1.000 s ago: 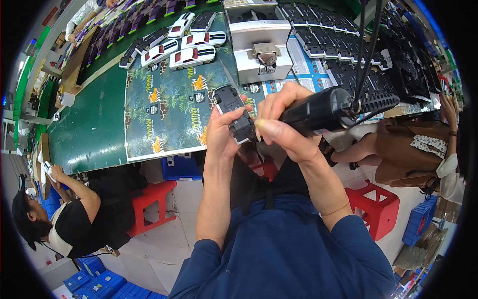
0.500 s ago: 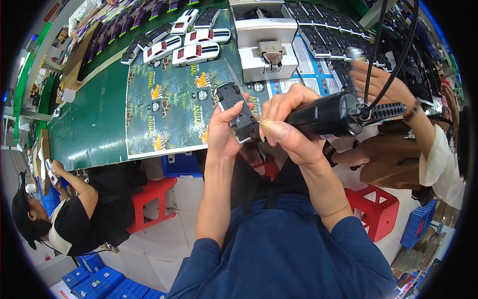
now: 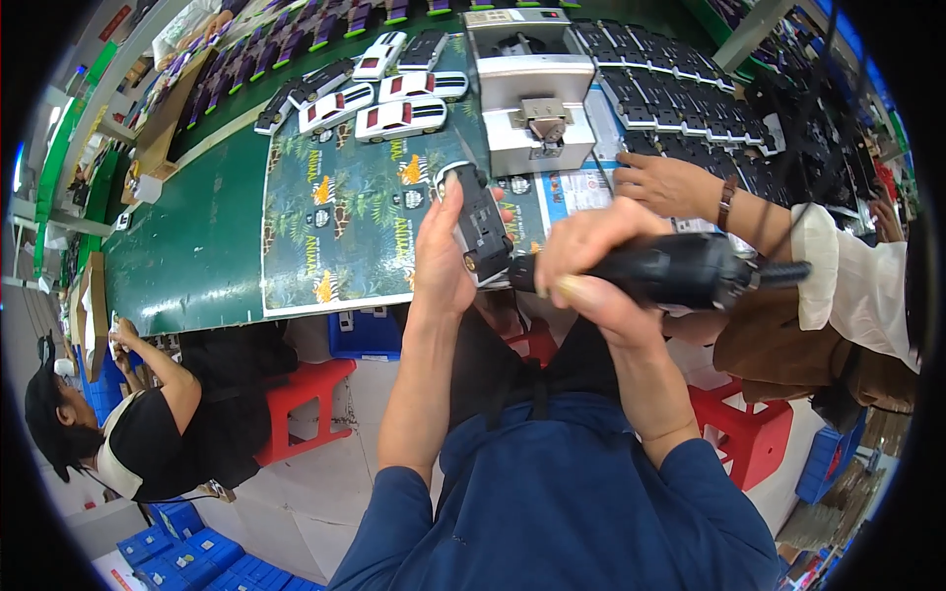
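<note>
My left hand (image 3: 440, 258) is closed around a toy car (image 3: 483, 225) with its black underside turned up and a rim of white body showing. My right hand (image 3: 603, 271) grips a black electric screwdriver (image 3: 685, 268), blurred by motion, whose cord leaves its right end. The screwdriver's nose meets or nearly meets the lower end of the car; whether the bit sits in a screw is too small to tell. Beyond my hands, several white toy cars (image 3: 402, 119) with black stripes stand on the printed sheet (image 3: 340, 231).
A metal box-shaped device (image 3: 537, 128) stands ahead. Rows of upturned cars (image 3: 655, 98) fill the right side of the green table (image 3: 187, 251). A co-worker's hand (image 3: 670, 185) reaches in from the right. Another person sits at left. Red stools (image 3: 744, 438) stand on both sides.
The screwdriver and my right hand have shifted slightly, bringing its nose beside the car's lower end. The co-worker's hand at right has moved down and left, next to the rows of cars.
</note>
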Demonstrator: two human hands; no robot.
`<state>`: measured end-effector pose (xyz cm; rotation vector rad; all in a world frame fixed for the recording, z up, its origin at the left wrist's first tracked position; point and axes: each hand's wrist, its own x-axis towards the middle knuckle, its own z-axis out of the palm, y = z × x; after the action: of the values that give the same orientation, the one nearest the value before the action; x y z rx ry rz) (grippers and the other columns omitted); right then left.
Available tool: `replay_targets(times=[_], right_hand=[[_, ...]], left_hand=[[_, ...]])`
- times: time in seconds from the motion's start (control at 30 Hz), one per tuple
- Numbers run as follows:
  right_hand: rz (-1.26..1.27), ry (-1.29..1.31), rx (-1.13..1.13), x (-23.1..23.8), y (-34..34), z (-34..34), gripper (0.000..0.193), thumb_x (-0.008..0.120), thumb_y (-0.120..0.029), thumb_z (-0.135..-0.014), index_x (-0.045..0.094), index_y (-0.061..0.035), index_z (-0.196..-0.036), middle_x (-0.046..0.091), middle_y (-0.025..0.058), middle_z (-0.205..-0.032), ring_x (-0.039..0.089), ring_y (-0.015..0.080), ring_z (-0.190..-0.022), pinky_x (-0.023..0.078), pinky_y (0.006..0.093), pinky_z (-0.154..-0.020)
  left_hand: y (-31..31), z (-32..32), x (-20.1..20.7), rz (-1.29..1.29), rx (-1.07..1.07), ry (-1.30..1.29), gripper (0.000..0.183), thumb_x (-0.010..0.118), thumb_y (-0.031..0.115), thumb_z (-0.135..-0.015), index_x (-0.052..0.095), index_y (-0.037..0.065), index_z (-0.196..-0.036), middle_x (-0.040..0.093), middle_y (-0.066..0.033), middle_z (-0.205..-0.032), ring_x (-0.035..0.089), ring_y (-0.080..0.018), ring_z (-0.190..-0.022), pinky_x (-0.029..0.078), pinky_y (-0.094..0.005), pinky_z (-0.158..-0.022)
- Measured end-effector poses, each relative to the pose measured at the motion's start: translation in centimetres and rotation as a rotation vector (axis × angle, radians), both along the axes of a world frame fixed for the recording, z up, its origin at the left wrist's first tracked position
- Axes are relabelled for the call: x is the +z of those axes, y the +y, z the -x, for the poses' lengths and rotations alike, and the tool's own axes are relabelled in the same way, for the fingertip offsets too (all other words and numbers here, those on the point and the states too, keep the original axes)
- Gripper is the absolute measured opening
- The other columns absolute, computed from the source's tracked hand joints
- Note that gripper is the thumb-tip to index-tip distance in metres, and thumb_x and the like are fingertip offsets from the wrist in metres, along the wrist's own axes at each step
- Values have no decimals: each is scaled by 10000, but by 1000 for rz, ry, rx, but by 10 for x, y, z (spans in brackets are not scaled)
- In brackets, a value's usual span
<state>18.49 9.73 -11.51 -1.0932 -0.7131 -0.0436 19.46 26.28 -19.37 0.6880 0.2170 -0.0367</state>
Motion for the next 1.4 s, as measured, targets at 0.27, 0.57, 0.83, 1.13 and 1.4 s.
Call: replay_targets(times=[0.27, 0.57, 0.83, 1.13, 1.4], right_hand=[[-185, 68, -16, 1, -34, -5, 139, 614, -59, -838, 499, -15, -903, 506, 83, -630, 509, 172, -524, 483, 317, -556], [-176, 113, -86, -10, -66, -10, 141, 595, -94, -847, 475, -21, -861, 469, 59, -595, 467, 141, -496, 466, 286, -528], [-229, 124, -40, -10, -85, -5, 159, 637, -42, -826, 512, -5, -917, 516, 91, -634, 497, 164, -501, 480, 308, -532], [-176, 120, -196, 5, -140, 29, 234, 667, -161, -816, 508, -19, -911, 509, 54, -611, 486, 134, -481, 477, 283, -514], [-165, 130, -257, 11, -157, 28, 261, 693, -170, -814, 508, -15, -913, 512, 55, -610, 498, 137, -487, 475, 289, -514]], left_hand=[[81, -27, -5, -2198, 64, -749, 614, 725, 484, -786, 582, 90, -1235, 614, -100, -1020, 603, -286, -948, 484, -404, -787], [260, 36, 32, -2755, -118, -270, 1040, 654, 733, -670, 329, 241, -1527, 209, -138, -1601, 182, -318, -1485, 44, -582, -1174], [54, 19, 4, -1741, 384, -724, 279, 740, 14, -786, 669, -5, -1056, 667, -170, -1079, 643, -329, -989, 505, -382, -868], [-184, -86, 5, -1545, 127, -315, 676, 725, 303, -847, 433, -112, -1294, 600, -326, -1092, 638, -446, -971, 514, -484, -823], [-193, -97, 11, -1447, -67, -173, 583, 835, 301, -717, 570, -50, -1099, 686, -250, -967, 676, -410, -930, 526, -461, -815]])
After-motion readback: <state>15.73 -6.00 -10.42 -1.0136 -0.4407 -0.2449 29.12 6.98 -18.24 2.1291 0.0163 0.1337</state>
